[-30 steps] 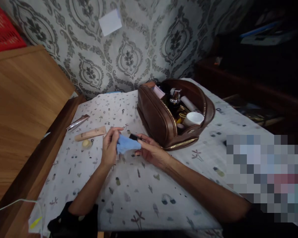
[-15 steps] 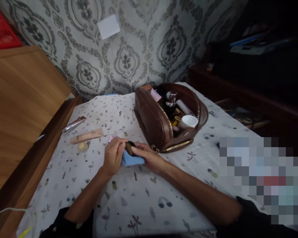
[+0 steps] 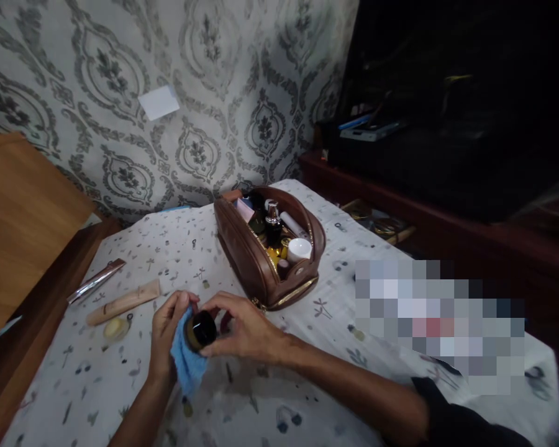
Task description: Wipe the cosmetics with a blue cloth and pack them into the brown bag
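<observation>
The single view looks out from the wearer's head, facing forward and down over the tablecloth [image 3: 242,413]. The forearms [image 3: 349,388] enter at the bottom edge and lower right, nearest the lens, leading to the left hand [image 3: 164,338] and right hand [image 3: 249,329] at close range, left of centre in the lower half. Farther off, the brown bag [image 3: 242,257] stands at mid-frame, seen from above. Behind it the patterned wall [image 3: 198,31] fills the upper left and centre; a wooden panel [image 3: 25,205] borders the left edge.
</observation>
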Motion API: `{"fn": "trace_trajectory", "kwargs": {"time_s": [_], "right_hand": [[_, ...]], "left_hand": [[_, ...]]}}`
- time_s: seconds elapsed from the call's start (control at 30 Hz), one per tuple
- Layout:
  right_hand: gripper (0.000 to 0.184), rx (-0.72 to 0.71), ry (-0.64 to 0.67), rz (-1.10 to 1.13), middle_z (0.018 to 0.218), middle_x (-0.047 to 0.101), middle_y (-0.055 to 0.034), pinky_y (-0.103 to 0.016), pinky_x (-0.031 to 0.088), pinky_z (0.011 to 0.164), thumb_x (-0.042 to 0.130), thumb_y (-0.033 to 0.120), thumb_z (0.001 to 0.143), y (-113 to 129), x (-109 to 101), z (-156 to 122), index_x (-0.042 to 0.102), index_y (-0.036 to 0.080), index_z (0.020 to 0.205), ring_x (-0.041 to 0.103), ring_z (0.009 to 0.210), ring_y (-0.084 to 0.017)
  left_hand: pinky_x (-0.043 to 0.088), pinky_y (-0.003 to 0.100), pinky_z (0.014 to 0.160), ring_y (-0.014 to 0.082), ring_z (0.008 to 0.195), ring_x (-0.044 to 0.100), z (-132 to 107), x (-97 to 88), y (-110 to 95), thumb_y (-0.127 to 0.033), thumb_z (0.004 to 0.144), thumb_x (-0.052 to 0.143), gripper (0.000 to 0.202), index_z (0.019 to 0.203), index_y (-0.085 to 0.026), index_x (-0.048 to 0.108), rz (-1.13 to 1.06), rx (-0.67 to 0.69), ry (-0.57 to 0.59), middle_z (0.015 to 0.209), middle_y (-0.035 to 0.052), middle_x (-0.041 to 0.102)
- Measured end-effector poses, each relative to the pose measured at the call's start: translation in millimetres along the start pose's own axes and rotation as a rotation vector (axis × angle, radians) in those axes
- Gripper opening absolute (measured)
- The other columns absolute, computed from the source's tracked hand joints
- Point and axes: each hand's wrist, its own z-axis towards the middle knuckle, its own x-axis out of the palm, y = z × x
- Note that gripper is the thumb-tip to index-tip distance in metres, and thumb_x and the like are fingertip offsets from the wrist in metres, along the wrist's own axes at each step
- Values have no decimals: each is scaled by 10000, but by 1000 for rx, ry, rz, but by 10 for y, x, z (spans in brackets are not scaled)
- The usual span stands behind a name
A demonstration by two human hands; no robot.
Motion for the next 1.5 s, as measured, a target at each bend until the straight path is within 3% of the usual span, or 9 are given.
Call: {"fn": "trace_trajectory", "kwargs": {"time_s": [0.13, 0.33, 0.43, 0.53, 0.67, 0.83, 1.07, 1.33, 1.5], "right_hand": [[396, -227, 11, -282, 1038, 672, -51, -263, 503, 752, 808, 267, 754, 354, -140, -117, 656, 193, 1113, 623, 900, -155], [488, -328, -176, -367, 1134, 668, -44, -242, 512, 721, 771, 286, 819, 1042, -653, -160, 589, 222, 1267, 630, 891, -137], [411, -299, -254, -547, 1052, 673, -31, -255, 501, 733, 776, 261, 787, 1260, -1052, -35, 629, 187, 1164, 625, 871, -146], [337, -119, -239, -805, 869, 663, 19, -245, 467, 686, 731, 211, 769, 1327, -1391, 147, 641, 183, 1093, 604, 749, -127], [306, 113, -87, -1229, 885, 667, -4, -240, 426, 670, 731, 182, 733, 1287, -1561, 391, 680, 182, 1035, 608, 774, -145], [316, 268, 194, -1542, 1037, 707, -96, -271, 445, 712, 734, 237, 772, 1252, -1427, 621, 711, 160, 1078, 661, 960, -237], [315, 268, 358, -1658, 997, 731, -156, -320, 484, 772, 679, 185, 801, 1103, -1346, 772, 715, 111, 1106, 690, 982, -281], [313, 285, 395, -1676, 1070, 719, -149, -304, 477, 739, 684, 178, 808, 1135, -1383, 782, 716, 112, 1113, 678, 1002, -277], [245, 199, 131, -1572, 986, 726, -84, -272, 445, 707, 650, 220, 851, 1380, -1498, 707, 734, 169, 1076, 670, 938, -231]], "left_hand": [[446, 211, 555, 124, 608, 520, -47, 153, -199, -531, 853, 639, 364, 836, -167, 625, 60, 54, 139, 695, -9, 582], [489, 229, 699, 143, 744, 588, 30, 455, -581, -263, 970, 488, 208, 1041, -191, 670, 548, 764, 315, 817, 16, 618], [445, 207, 617, 119, 695, 571, 100, 595, -617, -162, 995, 408, 320, 1213, -209, 637, 853, 984, 375, 861, 26, 597], [406, 203, 551, 106, 655, 560, 143, 658, -538, -146, 1005, 391, 377, 1332, -211, 568, 1016, 1113, 356, 878, 29, 588], [431, 197, 572, 106, 693, 584, 161, 643, -425, -140, 1009, 396, 385, 1366, -201, 525, 1064, 1182, 310, 866, 24, 594], [459, 213, 576, 129, 721, 604, 158, 623, -410, -122, 1008, 367, 389, 1362, -183, 516, 1125, 1235, 286, 858, 35, 613], [460, 214, 553, 132, 718, 603, 165, 625, -435, -115, 1003, 369, 388, 1360, -158, 514, 1126, 1244, 311, 844, 33, 615], [431, 215, 526, 125, 695, 586, 162, 607, -433, -109, 1001, 383, 399, 1375, -159, 513, 1117, 1236, 328, 843, 25, 612], [439, 218, 535, 125, 689, 599, 132, 551, -454, -48, 977, 365, 440, 1379, -157, 508, 1119, 1219, 350, 830, 29, 623]]}}
